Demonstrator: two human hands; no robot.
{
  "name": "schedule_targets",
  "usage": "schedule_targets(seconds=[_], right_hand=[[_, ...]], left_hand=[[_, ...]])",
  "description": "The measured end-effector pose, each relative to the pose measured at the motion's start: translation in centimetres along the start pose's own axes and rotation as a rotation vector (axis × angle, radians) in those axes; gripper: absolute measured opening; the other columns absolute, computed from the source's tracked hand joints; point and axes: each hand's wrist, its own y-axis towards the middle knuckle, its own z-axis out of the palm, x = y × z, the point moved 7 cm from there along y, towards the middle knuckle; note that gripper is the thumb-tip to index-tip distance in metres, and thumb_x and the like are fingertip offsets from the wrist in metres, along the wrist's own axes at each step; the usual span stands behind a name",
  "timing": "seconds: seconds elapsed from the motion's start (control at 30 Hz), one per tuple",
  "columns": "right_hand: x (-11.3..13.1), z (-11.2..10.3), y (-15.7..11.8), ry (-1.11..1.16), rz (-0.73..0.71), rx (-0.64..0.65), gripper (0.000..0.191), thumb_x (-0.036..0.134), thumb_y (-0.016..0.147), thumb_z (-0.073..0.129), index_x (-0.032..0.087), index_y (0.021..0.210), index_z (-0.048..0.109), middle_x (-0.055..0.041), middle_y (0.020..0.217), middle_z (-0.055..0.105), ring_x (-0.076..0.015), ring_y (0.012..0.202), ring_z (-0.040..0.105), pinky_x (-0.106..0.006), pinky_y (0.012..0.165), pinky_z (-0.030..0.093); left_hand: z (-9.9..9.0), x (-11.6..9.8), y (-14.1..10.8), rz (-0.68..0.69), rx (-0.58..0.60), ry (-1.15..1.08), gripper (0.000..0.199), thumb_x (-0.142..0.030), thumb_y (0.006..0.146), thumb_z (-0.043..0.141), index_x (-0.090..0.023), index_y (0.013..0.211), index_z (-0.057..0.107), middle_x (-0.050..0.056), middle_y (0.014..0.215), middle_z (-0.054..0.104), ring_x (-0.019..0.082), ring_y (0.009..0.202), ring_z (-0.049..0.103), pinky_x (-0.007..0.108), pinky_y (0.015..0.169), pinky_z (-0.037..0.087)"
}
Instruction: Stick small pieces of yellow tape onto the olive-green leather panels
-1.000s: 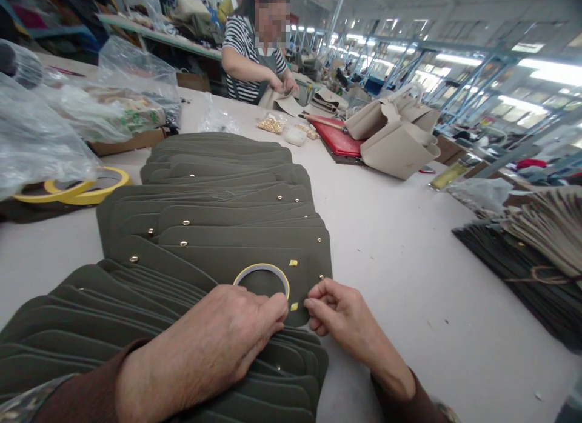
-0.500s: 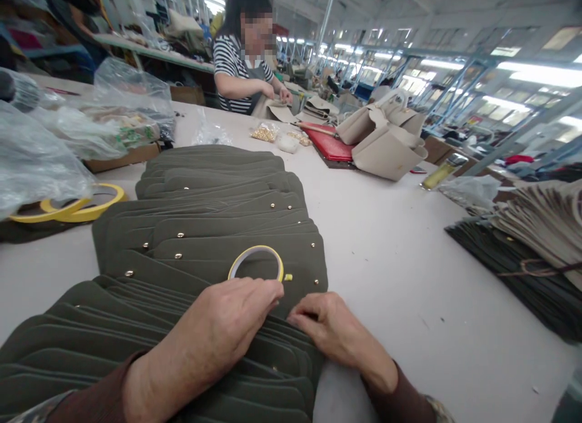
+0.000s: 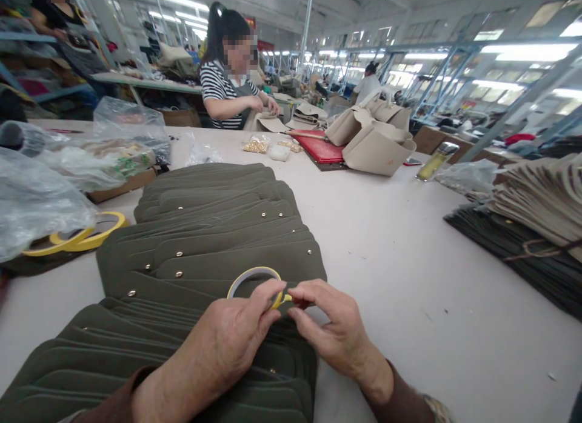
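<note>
My left hand [image 3: 227, 329] is closed round the near side of a narrow roll of yellow tape [image 3: 257, 269]. Its thumb and forefinger press on the ring beside a short loose end. The fingers of my right hand [image 3: 334, 326] curl in a pinch at that yellow end, and the fingertips partly hide it. Below both hands, dark green bag pieces [image 3: 159, 329] with rounded corners lie fanned in overlapping rows. Small gold studs [image 3: 179, 274] show on several of these pieces.
Two yellow tape rolls [image 3: 107, 228] and plastic bags [image 3: 40, 199] lie left. Opposite, a person in stripes [image 3: 222, 86] handles beige material. Beige bags [image 3: 377, 145], a red item [image 3: 318, 149] and a bottle [image 3: 434, 162] stand farther back. Stacked beige pieces [image 3: 541, 205] lie right.
The tape roll and my left hand have come lower in view. My right hand has moved from the edge of the green pieces up to the tape's loose end. The view has shifted slightly.
</note>
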Motion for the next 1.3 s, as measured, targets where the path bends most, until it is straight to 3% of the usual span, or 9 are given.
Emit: schedule_targets(seconds=[0.17,0.47,0.53,0.7,0.77,0.83,1.0,1.1,1.3], right_hand=[[0.6,1.5,0.3,-0.126,-0.141,0.026,0.016,0.007,0.085,0.055,0.018,0.093,0.063,-0.0063,0.087,0.068,-0.0162,0.079,0.063,-0.027,0.072,0.052],[0.7,1.7,0.0,-0.306,-0.136,-0.103,0.013,0.008,0.079,0.052,0.017,0.075,0.06,-0.0017,0.064,0.062,-0.0137,0.058,0.057,-0.025,0.056,0.044],[0.4,1.6,0.2,-0.252,-0.025,-0.128,0.012,0.01,0.077,0.053,0.017,0.071,0.061,-0.0011,0.062,0.061,-0.0132,0.056,0.057,-0.025,0.054,0.043],[-4.4,2.7,-0.4,0.327,0.686,-0.101,0.013,0.026,0.075,0.059,0.016,0.067,0.06,0.0027,0.049,0.058,-0.01,0.039,0.054,-0.019,0.039,0.041],[-6.0,2.0,-0.7,0.478,0.825,-0.131,0.016,0.031,0.07,0.063,0.015,0.067,0.06,0.0035,0.047,0.058,-0.0092,0.037,0.053,-0.019,0.038,0.042],[-7.4,0.5,-1.0,0.501,0.888,-0.122,0.02,0.033,0.066,0.069,0.014,0.067,0.063,0.0028,0.049,0.06,-0.0087,0.039,0.054,-0.019,0.04,0.046],[-9.7,-3.0,-2.3,0.341,0.966,0.024,0.03,0.039,0.066,0.074,0.011,0.072,0.067,0.0009,0.052,0.062,-0.0074,0.041,0.054,-0.018,0.042,0.045],[-10.3,-3.1,-2.9,0.284,0.975,0.061,0.028,0.039,0.069,0.072,0.011,0.072,0.066,0.0018,0.052,0.061,-0.0072,0.04,0.053,-0.018,0.042,0.044],[-10.7,-2.0,-3.0,0.139,0.933,0.105,0.018,0.031,0.076,0.064,0.013,0.075,0.066,0.0031,0.05,0.058,-0.0067,0.039,0.05,-0.017,0.04,0.04]], left_hand=[[0.5,-0.1,0.0,0.01,0.036,0.004,0.024,-0.026,0.098,0.035,-0.023,0.121,0.039,0.002,0.089,0.073,0.017,0.07,0.071,0.025,0.056,0.053],[0.4,0.3,0.4,-0.042,-0.02,-0.045,0.014,-0.025,0.098,0.038,-0.023,0.092,0.051,-0.005,0.07,0.065,0.012,0.058,0.065,0.021,0.051,0.042],[0.2,0.0,0.6,-0.038,-0.037,-0.02,0.019,-0.022,0.097,0.038,-0.023,0.084,0.052,-0.005,0.067,0.062,0.011,0.056,0.063,0.021,0.05,0.04],[-0.6,-1.1,0.6,0.036,-0.135,-0.051,0.024,-0.017,0.096,0.036,-0.021,0.079,0.053,-0.005,0.062,0.058,0.009,0.051,0.056,0.02,0.049,0.038],[-0.8,-1.3,0.6,0.056,-0.179,-0.085,0.021,-0.018,0.097,0.038,-0.02,0.084,0.054,-0.005,0.065,0.059,0.008,0.054,0.057,0.02,0.052,0.04],[-0.6,-1.0,0.7,0.04,-0.172,-0.031,0.018,-0.02,0.097,0.038,-0.02,0.088,0.054,-0.003,0.07,0.061,0.01,0.061,0.059,0.02,0.057,0.042],[1.4,0.8,1.3,-0.094,0.062,0.254,0.014,-0.014,0.093,0.045,-0.02,0.087,0.057,0.002,0.086,0.062,0.019,0.079,0.057,0.032,0.071,0.045],[1.9,1.1,1.6,-0.127,0.121,0.299,0.014,-0.012,0.091,0.048,-0.02,0.088,0.059,0.004,0.087,0.061,0.022,0.081,0.054,0.036,0.073,0.044],[2.0,1.2,1.5,-0.156,0.127,0.298,0.015,-0.012,0.091,0.047,-0.02,0.091,0.059,0.005,0.088,0.06,0.023,0.083,0.052,0.037,0.074,0.042]])
